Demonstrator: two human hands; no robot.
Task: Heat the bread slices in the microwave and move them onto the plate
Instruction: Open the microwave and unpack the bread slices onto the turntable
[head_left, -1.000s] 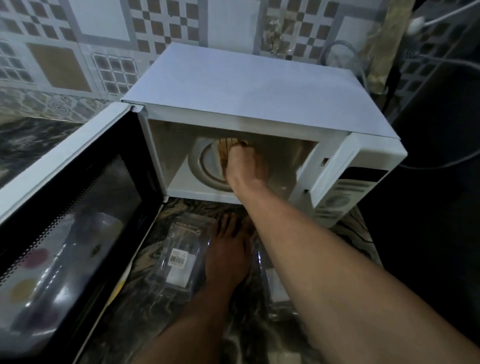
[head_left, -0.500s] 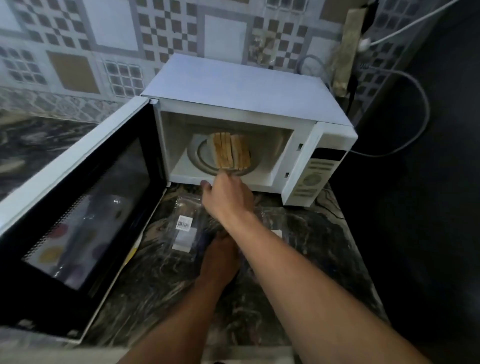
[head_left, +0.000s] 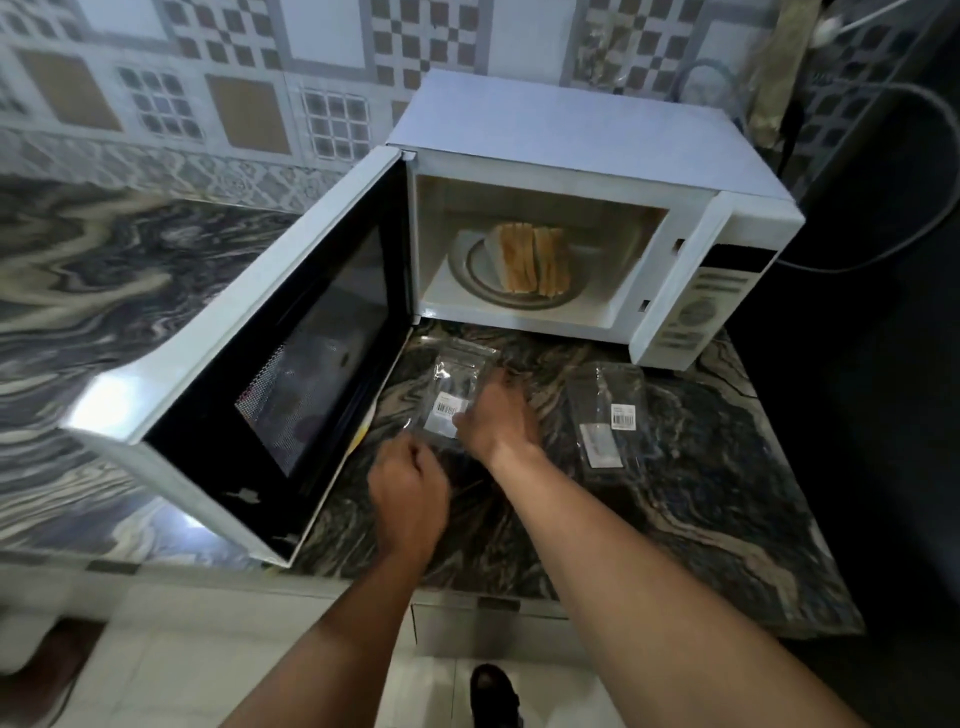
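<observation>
Several toasted bread slices (head_left: 532, 258) stand side by side on the round turntable plate (head_left: 470, 270) inside the white microwave (head_left: 566, 130). Its door (head_left: 270, 374) hangs wide open to the left. Both hands are out of the oven, low over the marble counter (head_left: 691, 509). My right hand (head_left: 496, 413) lies on a clear plastic bag (head_left: 457, 374) with a barcode label, fingers bent onto it. My left hand (head_left: 410, 486) is curled at that bag's near corner, the pinch itself hidden by the knuckles.
A second clear plastic bag (head_left: 610, 421) lies flat to the right, in front of the microwave's control panel (head_left: 696, 312). A power cable (head_left: 914, 171) loops along the dark right side. Patterned wall tiles rise behind. The counter's front edge is just below my forearms.
My right hand left the bread, came out of the microwave and dropped onto the plastic bag. My left hand drew back from flat on the bag and curled. The camera pulled back.
</observation>
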